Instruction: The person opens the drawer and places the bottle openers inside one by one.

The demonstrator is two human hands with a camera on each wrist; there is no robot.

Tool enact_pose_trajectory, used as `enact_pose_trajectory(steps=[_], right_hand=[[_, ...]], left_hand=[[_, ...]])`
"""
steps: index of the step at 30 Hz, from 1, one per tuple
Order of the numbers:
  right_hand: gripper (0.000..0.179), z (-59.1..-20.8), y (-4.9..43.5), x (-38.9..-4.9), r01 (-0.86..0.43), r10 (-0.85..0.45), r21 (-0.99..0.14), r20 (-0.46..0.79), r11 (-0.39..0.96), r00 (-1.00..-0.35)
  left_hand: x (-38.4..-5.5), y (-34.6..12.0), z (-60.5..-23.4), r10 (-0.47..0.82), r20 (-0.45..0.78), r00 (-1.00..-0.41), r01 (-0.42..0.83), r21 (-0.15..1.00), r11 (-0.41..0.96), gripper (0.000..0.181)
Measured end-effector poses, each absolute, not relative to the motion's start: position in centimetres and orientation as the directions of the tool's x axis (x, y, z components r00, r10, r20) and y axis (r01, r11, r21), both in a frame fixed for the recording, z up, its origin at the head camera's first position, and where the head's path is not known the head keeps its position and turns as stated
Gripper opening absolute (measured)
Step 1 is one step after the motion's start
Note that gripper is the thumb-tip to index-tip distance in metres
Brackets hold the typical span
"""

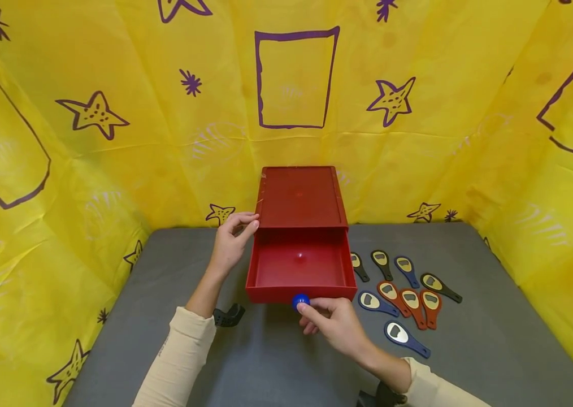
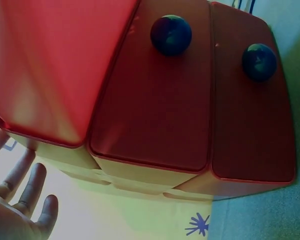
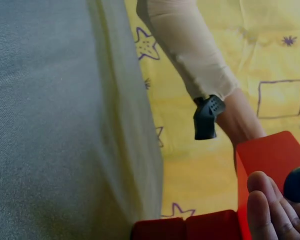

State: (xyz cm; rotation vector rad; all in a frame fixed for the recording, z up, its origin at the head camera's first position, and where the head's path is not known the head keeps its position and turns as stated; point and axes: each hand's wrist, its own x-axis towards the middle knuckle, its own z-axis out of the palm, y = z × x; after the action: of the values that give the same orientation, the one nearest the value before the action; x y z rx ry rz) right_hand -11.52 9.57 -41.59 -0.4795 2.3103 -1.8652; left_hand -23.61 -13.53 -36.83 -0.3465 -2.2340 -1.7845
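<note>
A red drawer cabinet [image 1: 299,198] stands against the back wall, its top drawer [image 1: 299,274] pulled out with the bare inside showing. My right hand [image 1: 334,325] pinches the blue round knob [image 1: 300,302] on that drawer's front, thumb on it and the other fingers bent beneath. Up at the cabinet's left side, my left hand [image 1: 233,243] rests its fingertips against the edge near the top. In the left wrist view, its fingers [image 2: 32,187] are spread beside the cabinet wall. Two lower drawers, with blue knobs [image 2: 171,35] of their own, are pushed in.
Several bottle openers [image 1: 411,308] with blue, red and black handles lie on the grey table [image 1: 495,350] to the right of the cabinet. Yellow cloth [image 1: 205,141] with purple drawings walls the table at the back and both sides.
</note>
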Motion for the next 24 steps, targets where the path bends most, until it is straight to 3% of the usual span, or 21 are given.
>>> enact_pose_trajectory(steps=[17,24], right_hand=[[0.028,-41.7,9.8,-11.5,-0.167,-0.33,-0.967,0.096,0.192,-0.939],[0.028,-40.0,11.9,-11.6,-0.147,-0.375,-0.952,0.037,0.268,-0.926]], left_hand=[[-23.1,-13.3,-36.3,0.034,0.372,-0.928,0.37,0.902,0.224,0.022],[-23.4,-13.4,-36.7,0.032,0.373,-0.927,0.37,0.901,0.226,0.022]])
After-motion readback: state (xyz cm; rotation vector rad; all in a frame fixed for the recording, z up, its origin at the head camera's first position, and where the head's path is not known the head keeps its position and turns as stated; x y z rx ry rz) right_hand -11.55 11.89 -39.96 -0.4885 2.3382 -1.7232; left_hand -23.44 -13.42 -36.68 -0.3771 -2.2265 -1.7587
